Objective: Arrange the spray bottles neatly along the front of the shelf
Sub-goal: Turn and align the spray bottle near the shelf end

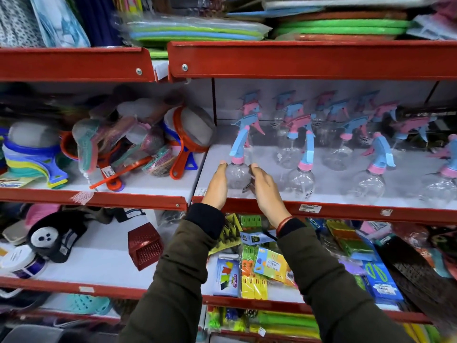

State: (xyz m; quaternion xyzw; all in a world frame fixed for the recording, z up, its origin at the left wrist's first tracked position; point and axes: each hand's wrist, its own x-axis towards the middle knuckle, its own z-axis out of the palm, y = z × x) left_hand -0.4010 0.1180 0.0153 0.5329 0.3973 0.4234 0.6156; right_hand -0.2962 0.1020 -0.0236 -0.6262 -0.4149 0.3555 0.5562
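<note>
Several clear spray bottles with blue and pink trigger heads stand on the white shelf [272,154] with a red front lip. At the shelf's front left corner one clear spray bottle [238,173] stands upright, and both hands cup its round body. My left hand [217,184] presses its left side and my right hand [265,191] its right side. To the right along the front stand a second bottle [302,180] and a third bottle [369,184]. More bottles [333,134] stand in loose rows behind, some turned different ways.
A pile of strainers and sieves [138,142] fills the neighbouring shelf to the left. The red upper shelf edge [309,59] hangs close above the bottle heads. Below are packets of clips [257,268] and a red basket [144,246].
</note>
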